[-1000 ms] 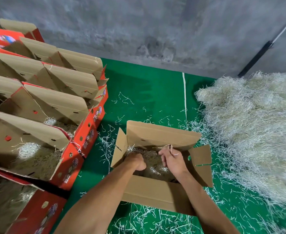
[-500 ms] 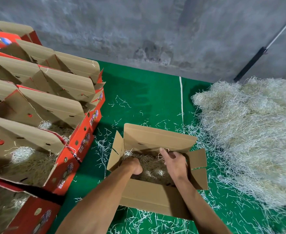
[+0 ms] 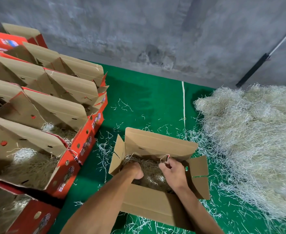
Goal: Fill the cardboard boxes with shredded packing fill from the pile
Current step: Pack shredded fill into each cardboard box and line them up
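An open cardboard box (image 3: 157, 146) sits on the green mat right in front of me, flaps up, with shredded fill (image 3: 150, 168) inside. Both my hands are down in it. My left hand (image 3: 133, 171) is a closed fist pressed into the fill at the box's left end. My right hand (image 3: 171, 171) has its fingers curled into the fill near the middle, a few strands pinched at the fingertips. The large pale pile of shredded fill (image 3: 250, 141) lies on the right, against the wall.
A row of red-sided cardboard boxes (image 3: 81, 146) with raised flaps lines the left; the near ones hold fill. Loose strands litter the green mat (image 3: 147, 102). A grey concrete wall (image 3: 155, 31) closes the back, with a black-and-white pole (image 3: 257, 66) leaning at the right.
My hands stayed inside the box, working the fill. The right hand's fingers curled in tighter and the view shifted slightly.
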A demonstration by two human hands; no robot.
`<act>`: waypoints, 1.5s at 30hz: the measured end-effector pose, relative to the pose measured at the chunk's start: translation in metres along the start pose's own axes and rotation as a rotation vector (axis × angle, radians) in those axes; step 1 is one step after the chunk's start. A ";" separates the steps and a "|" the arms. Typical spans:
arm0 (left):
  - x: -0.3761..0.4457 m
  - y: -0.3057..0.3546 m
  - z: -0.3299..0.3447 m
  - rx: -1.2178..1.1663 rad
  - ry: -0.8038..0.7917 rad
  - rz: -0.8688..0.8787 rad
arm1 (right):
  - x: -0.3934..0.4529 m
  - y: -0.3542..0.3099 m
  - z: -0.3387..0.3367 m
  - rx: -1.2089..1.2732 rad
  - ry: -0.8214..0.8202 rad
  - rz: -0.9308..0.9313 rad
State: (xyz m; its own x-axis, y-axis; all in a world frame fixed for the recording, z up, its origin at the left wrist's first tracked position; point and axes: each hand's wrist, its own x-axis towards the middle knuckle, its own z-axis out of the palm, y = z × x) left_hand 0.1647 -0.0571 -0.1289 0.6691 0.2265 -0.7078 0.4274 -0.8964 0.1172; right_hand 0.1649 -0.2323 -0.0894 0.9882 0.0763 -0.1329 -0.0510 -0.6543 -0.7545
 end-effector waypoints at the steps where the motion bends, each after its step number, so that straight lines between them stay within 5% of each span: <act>1: 0.000 0.000 0.000 -0.002 0.005 -0.004 | -0.001 0.000 0.000 -0.009 -0.024 0.004; 14: -0.001 -0.002 0.004 0.001 0.024 0.021 | 0.016 -0.008 0.002 0.160 0.060 0.318; 21: 0.001 -0.003 0.000 -0.011 0.001 0.016 | 0.017 -0.003 -0.003 -0.037 0.066 0.141; 23: 0.001 -0.003 -0.001 -0.009 -0.019 0.016 | 0.015 -0.005 -0.006 -0.109 -0.011 0.066; 27: 0.002 -0.002 -0.003 0.004 -0.025 0.023 | 0.005 -0.008 -0.017 -0.172 -0.592 -0.045; 29: 0.001 -0.002 -0.004 0.010 -0.024 0.025 | -0.002 -0.007 -0.018 -0.252 -0.728 0.036; 34: -0.002 -0.004 -0.002 0.047 0.028 0.056 | 0.005 0.003 -0.021 -0.551 -0.654 0.152; 37: -0.004 -0.001 0.000 0.106 0.163 0.110 | 0.014 0.013 -0.015 -0.752 -0.524 0.064; 40: -0.008 0.004 0.003 0.102 0.296 0.191 | 0.020 0.024 0.003 -0.840 -0.588 -0.021; 45: -0.008 0.003 0.010 0.036 0.073 0.283 | 0.027 0.044 0.015 -0.898 -0.736 0.006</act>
State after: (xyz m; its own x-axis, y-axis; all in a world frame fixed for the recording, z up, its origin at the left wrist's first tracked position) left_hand 0.1549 -0.0655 -0.1296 0.8013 -0.0087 -0.5982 0.1968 -0.9404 0.2772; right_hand 0.1874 -0.2477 -0.1359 0.6500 0.2977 -0.6992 0.3570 -0.9318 -0.0648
